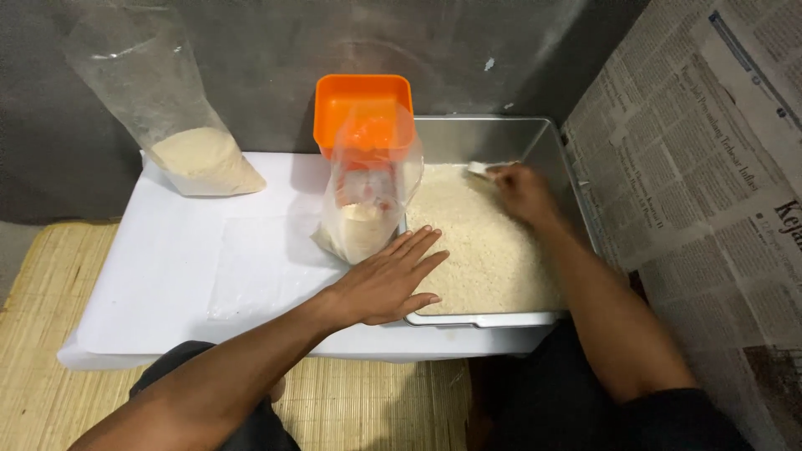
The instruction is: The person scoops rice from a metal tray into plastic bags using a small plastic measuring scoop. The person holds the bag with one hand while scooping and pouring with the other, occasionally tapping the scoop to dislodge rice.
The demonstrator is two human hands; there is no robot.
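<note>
Where the metal tray [547, 146] stands at the right end of the white table [167, 276], it is filled with pale crumbs [484, 242]. A small white scoop [478, 168] is held at the far side of the tray by the right hand [522, 192], with the fingers curled round it. The left hand [388, 280] is laid flat and open on the tray's near left edge, and nothing is gripped by it. Just beside that hand, a clear bag [368, 200] with a little of the crumbs in it is stood up against the tray. An orange tub [363, 104] is seen right behind this bag. Far off at the table's left back corner, a second clear bag [167, 108] is leaned on the grey wall. A woven mat [42, 334] is spread under the table, and newspaper [710, 150] is laid at the right.
</note>
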